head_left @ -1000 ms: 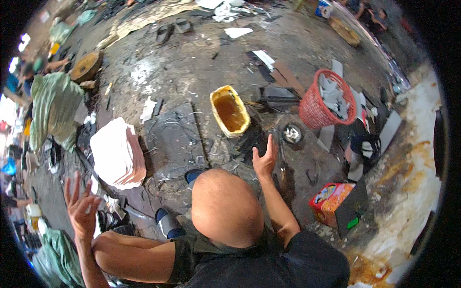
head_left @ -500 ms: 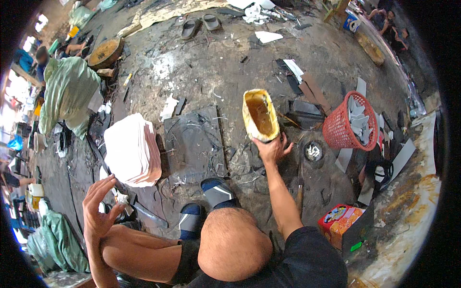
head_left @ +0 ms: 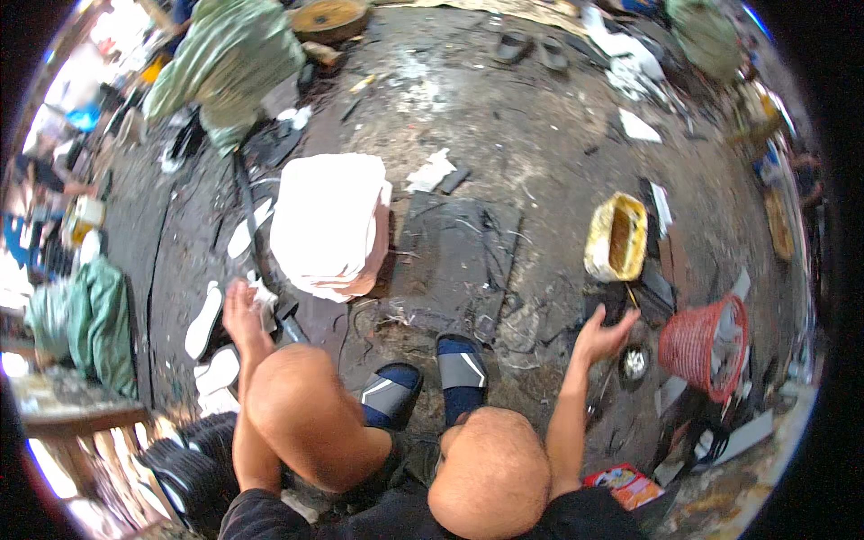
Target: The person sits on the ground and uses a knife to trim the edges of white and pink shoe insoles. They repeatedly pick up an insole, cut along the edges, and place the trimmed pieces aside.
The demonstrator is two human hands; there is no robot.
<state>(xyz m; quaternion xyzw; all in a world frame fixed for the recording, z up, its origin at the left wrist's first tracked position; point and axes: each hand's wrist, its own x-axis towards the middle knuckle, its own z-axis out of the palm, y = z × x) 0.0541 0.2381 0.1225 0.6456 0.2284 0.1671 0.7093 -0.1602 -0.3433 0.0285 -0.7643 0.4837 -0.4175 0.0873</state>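
Observation:
My right hand [head_left: 601,338] is open with its fingers apart, holding nothing, just short of a cut-open yellow container [head_left: 594,259] with brown stuff inside. The container stands on the floor. My left hand [head_left: 243,319], a little blurred, is open beside a crumpled white scrap [head_left: 264,297] and a dark-handled tool [head_left: 288,319]. Beyond it lies a thick stack of white sheets [head_left: 328,220], pinkish along the edges. A flat dark board [head_left: 454,261] rests between the stack and the container.
A red basket [head_left: 688,346] holding pale scraps stands at right, near a small round dish of white bits [head_left: 634,363]. White sole-shaped pieces [head_left: 203,322] lie at left. Green sacks [head_left: 234,72] and a pair of sandals [head_left: 531,49] are farther off.
My right hand has let go of the yellow container and drawn back from it. My left hand has moved closer to the white scrap. The view has swung left.

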